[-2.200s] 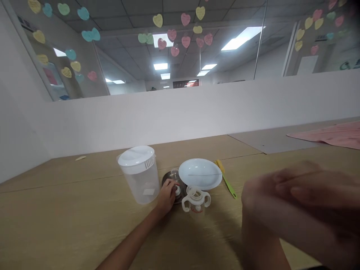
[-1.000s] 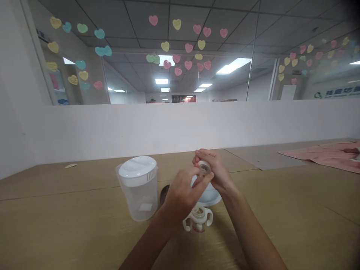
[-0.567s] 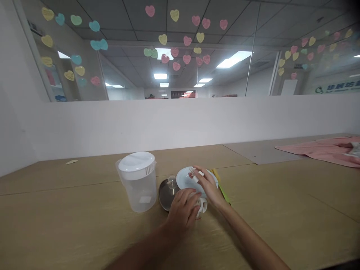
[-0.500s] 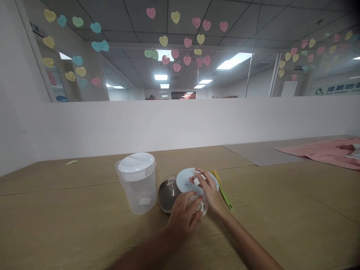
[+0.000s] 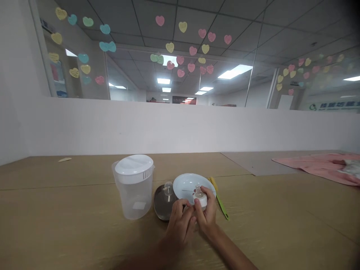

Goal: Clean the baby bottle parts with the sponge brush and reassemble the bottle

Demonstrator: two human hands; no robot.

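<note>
My right hand (image 5: 207,213) is closed on a small white-ringed cap with a clear nipple-like top (image 5: 199,197), held upright over the near edge of the white plate (image 5: 182,180). Beside it, my left hand (image 5: 180,225) has its fingers bent round a clear object, mostly hidden behind them, that looks like a bottle or jar. Both hands nearly touch. Just left of the plate, a dark metal tray (image 5: 161,210) bears a clear rounded piece (image 5: 168,188).
A translucent pitcher with a white lid (image 5: 135,195) stands left of the tray. Right of the plate lies a green-handled brush (image 5: 222,205) with a yellow head. A pink cloth (image 5: 312,167) lies at the far right, and a white wall (image 5: 174,127) rises behind the table.
My right hand has come down and closer to my left hand, turning the cap from tilted to upright. My left hand has shifted slightly down. The camera view has also tilted a little.
</note>
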